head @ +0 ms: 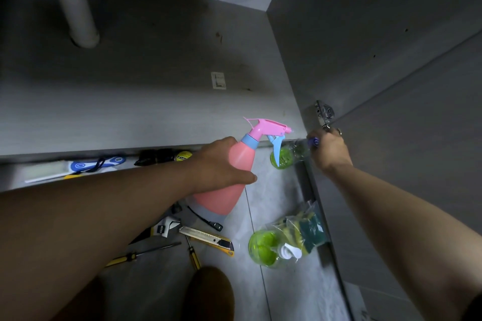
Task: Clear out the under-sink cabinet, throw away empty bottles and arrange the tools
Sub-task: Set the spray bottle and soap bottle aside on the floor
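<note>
My left hand (221, 161) grips a pink spray bottle (234, 177) with a pink and blue trigger head, held above the floor at the cabinet's front edge. My right hand (330, 150) holds a clear green bottle (285, 155) by its blue cap end, near the cabinet's right corner. On the floor lie an adjustable wrench (163, 228), a yellow utility knife (208, 240), two yellow-handled screwdrivers (193, 255) and a tape measure (184, 156). The grey cabinet floor (156, 86) is bare apart from a small label.
A white drain pipe (75, 8) enters the cabinet floor at the back left. The open cabinet door (391, 164) stands on the right. A green dish soap bottle (268, 249) and a bag of sponges (305, 227) lie by it. A blue-handled tool (96, 163) rests at left.
</note>
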{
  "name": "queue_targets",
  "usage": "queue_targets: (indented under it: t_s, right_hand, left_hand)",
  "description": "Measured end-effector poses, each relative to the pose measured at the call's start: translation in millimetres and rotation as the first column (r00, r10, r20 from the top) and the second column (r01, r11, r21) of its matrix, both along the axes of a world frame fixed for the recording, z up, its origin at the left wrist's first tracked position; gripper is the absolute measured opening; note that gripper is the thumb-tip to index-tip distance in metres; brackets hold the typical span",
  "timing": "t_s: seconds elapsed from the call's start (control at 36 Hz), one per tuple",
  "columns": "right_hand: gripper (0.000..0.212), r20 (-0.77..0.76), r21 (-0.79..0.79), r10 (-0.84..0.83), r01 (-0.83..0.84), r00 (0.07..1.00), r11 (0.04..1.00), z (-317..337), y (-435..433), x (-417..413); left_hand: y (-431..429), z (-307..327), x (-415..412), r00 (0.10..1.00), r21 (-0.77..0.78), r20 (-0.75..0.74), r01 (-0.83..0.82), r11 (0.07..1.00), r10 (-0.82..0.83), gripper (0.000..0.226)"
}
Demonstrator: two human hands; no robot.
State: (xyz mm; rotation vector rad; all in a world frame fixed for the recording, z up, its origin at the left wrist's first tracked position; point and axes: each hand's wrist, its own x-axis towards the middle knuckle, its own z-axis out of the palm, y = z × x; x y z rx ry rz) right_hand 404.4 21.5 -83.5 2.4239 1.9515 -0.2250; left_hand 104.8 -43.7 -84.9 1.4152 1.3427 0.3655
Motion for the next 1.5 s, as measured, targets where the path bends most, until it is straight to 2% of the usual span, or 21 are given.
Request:
queue_targets:
  t_s: [0.25,0.42,0.5,0.64,0.72,0.83,1.0,1.14,1.25,1.31,1.33,1.36,1.42,1.44,1.47,1.5]
  right_hand:
    - [0.023,-0.019,-0.034,0.011,-0.011,1.000,0.999,8,-7,2]
    - [0.020,-0.044,-0.001,-0.022,0.022,0.999,1.000,11,-7,3]
    - [0.024,-0.036,-0.007,-0.060,0.060,0.998,0.998,10,-4,5]
    - [0.027,-0.031,0.001,-0.030,0.030,0.999,1.000,5,-4,-3]
    - [0.036,-0.055,-0.033,0.000,-0.002,0.998,0.999,1,-6,-5]
    - [0.026,-0.058,-0.037,0.030,-0.032,0.998,0.999,-1,-5,-2]
    - [0.027,-0.059,-0.029,0.036,-0.037,0.998,0.999,2,-4,-3]
    - [0.031,-0.062,-0.020,0.009,-0.011,0.998,1.000,3,-5,-4]
    - [0.031,-0.006,-0.011,-0.049,0.049,0.999,0.999,13,-8,-11]
    - [0.033,-0.075,0.036,-0.062,0.065,0.995,0.997,28,-13,-20]
    - [0.030,-0.195,0.057,-0.045,0.058,0.980,0.997,38,-15,-27]
    - [0.029,-0.380,0.030,-0.044,0.060,0.924,0.998,50,-19,-34]
    - [0.037,-0.718,-0.174,-0.125,-0.002,0.684,0.985,78,-29,-49]
    - [0.041,-0.783,-0.262,-0.158,-0.089,0.602,0.961,90,-35,-52]
    - [0.041,-0.801,-0.303,-0.146,-0.184,0.580,0.935,98,-42,-56]
    - [0.036,-0.797,-0.304,-0.093,-0.264,0.597,0.915,103,-49,-59]
  left_hand:
    - [-1,0,0,1.000,-0.008,-0.005,0.011,1.000,-0.011,0.062]
    - [-3,1,0,1.000,-0.007,-0.022,0.019,1.000,-0.019,0.060]
    - [-3,2,-1,0.999,-0.006,-0.022,0.027,1.000,-0.027,0.061]
    - [-1,1,-3,0.999,-0.012,-0.026,0.018,1.000,-0.019,0.059]
    - [-1,1,-2,1.000,-0.020,-0.025,0.012,1.000,-0.013,0.058]
    - [-2,2,-1,0.999,-0.021,-0.031,0.031,0.999,-0.032,0.056]
    - [-3,5,1,0.998,-0.013,-0.038,0.040,0.999,-0.040,0.053]
    - [-5,6,2,0.996,-0.002,-0.078,0.047,0.999,-0.047,0.058]
    - [-4,9,3,0.992,0.020,-0.100,0.074,0.997,-0.072,0.062]
    - [-3,11,5,0.988,0.029,-0.113,0.106,0.994,-0.102,0.062]
    - [-2,11,6,0.986,0.035,-0.119,0.125,0.991,-0.120,0.061]
    - [-2,12,9,0.982,0.045,-0.130,0.146,0.988,-0.139,0.060]
    - [-4,15,15,0.973,0.079,-0.154,0.183,0.980,-0.169,0.058]
    - [-4,17,19,0.970,0.102,-0.163,0.201,0.974,-0.182,0.058]
    - [-6,18,22,0.965,0.123,-0.173,0.221,0.968,-0.198,0.058]
    - [-7,21,26,0.959,0.140,-0.179,0.244,0.960,-0.218,0.058]
